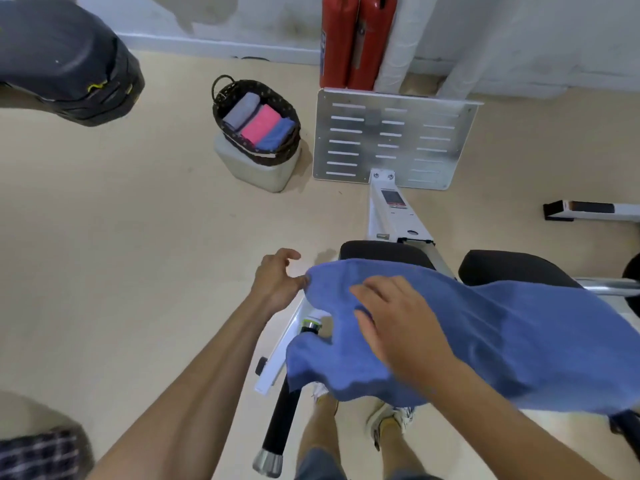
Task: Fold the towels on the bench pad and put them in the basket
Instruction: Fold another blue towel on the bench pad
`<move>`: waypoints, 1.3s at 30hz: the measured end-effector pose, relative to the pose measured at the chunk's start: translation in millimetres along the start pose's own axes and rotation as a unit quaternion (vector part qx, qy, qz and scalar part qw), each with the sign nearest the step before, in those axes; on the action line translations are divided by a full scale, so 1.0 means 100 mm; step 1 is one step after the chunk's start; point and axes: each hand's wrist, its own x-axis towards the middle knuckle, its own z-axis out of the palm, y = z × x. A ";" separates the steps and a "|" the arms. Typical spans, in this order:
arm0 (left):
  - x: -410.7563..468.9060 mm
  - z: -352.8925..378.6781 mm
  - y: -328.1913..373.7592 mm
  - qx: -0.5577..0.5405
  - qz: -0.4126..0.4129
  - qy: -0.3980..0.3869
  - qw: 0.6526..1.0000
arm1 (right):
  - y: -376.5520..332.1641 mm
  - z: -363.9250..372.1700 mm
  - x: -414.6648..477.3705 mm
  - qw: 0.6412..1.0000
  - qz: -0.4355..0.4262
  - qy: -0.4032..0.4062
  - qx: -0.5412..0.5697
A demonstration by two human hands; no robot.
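A blue towel (485,327) lies spread over the black bench pad (384,252), drooping off its near left side. My left hand (277,278) pinches the towel's far left corner between thumb and fingers. My right hand (391,317) rests flat on the cloth with its fingers apart, pressing it down. A dark woven basket (225,112) stands on a pale block at the far left. It holds a grey towel (239,109), a pink towel (260,124) and a blue towel (277,133), all folded side by side.
The machine's white frame (394,216) runs from the pad to a slotted metal footplate (394,136). A black handle bar (284,420) sticks out low at the left. Two red fire extinguishers (356,39) stand by the wall. My feet are below the towel.
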 end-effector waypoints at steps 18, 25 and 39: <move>-1.41 0.41 -0.77 -0.189 -0.105 0.035 0.976 | -1.03 0.69 -0.73 0.990 0.035 -0.132 0.043; -1.43 0.39 -0.80 -0.028 -0.117 0.085 0.989 | -1.10 0.75 -0.74 0.988 0.073 -0.102 0.093; -1.80 0.41 -0.47 -0.319 -0.072 -0.051 0.943 | -1.01 0.69 -0.89 0.974 0.078 -0.014 0.212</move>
